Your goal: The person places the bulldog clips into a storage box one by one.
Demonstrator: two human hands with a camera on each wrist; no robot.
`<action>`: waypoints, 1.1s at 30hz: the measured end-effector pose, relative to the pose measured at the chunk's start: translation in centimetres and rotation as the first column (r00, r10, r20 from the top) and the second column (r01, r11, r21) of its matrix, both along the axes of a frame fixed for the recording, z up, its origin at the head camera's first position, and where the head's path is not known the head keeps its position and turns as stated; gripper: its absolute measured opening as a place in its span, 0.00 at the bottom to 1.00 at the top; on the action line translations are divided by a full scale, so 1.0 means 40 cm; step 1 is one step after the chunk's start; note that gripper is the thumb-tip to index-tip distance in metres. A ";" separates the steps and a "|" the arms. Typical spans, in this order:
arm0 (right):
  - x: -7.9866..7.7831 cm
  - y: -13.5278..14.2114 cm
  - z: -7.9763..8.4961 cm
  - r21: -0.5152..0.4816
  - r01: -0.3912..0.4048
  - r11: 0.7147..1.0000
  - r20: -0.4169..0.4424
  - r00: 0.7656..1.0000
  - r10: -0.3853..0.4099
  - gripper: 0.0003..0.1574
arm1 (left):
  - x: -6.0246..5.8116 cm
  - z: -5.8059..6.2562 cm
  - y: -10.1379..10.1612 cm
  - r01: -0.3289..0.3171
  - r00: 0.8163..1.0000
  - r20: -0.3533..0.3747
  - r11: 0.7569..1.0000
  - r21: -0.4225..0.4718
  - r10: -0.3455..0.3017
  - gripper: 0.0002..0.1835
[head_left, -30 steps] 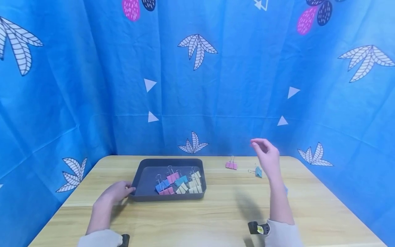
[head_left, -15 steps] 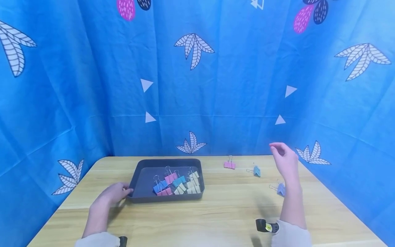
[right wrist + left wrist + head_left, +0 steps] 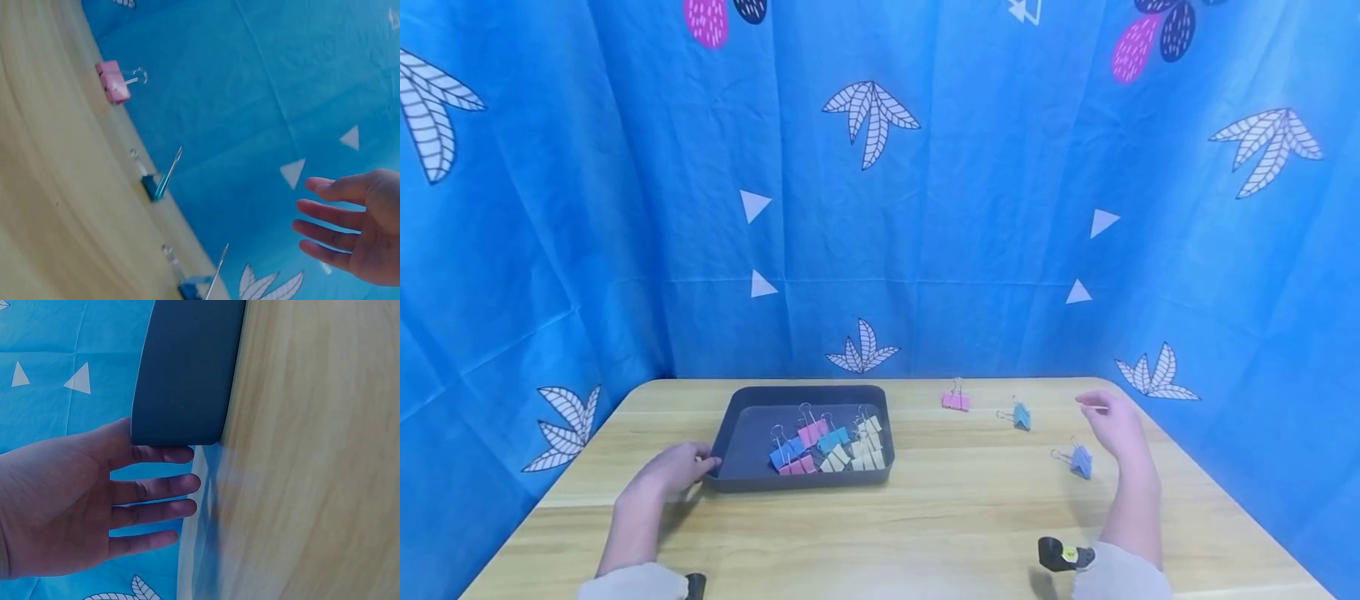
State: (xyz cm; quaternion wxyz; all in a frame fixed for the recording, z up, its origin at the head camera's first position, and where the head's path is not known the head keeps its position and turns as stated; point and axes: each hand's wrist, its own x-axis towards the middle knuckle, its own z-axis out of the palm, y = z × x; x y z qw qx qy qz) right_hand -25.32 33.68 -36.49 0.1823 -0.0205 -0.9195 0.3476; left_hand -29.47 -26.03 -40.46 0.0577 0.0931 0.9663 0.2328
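My left hand pinches the near left corner of a dark grey tray, thumb over the rim. In the left wrist view its fingers lie straight along the tray's outer end. Several pink, blue, teal and pale yellow binder clips lie piled inside, toward the right. My right hand hovers at the table's right, fingers apart and relaxed, holding nothing. Nearest to it stands a blue binder clip; farther left are a teal binder clip and a pink binder clip.
A light wooden table carries everything. Blue patterned cloth hangs behind it and along both sides.
My right hand has moved right and then down, away from the middle, revealing the blue binder clip its forearm mostly hid. My left hand stays on the tray.
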 end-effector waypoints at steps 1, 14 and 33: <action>0.001 0.007 -0.009 0.005 -0.001 1.000 0.027 1.000 0.001 0.19 | -0.002 0.000 0.000 0.005 1.000 -0.003 1.000 -0.002 -0.005 0.21; -0.008 0.048 -0.099 -0.020 -0.063 0.998 0.203 0.977 0.066 0.25 | -0.009 -0.009 -0.005 -0.002 1.000 0.005 1.000 -0.010 0.002 0.22; -0.009 0.048 -0.134 -0.078 -0.021 0.997 0.293 0.955 0.044 0.25 | -0.004 -0.003 -0.002 0.009 1.000 -0.011 1.000 -0.008 -0.009 0.20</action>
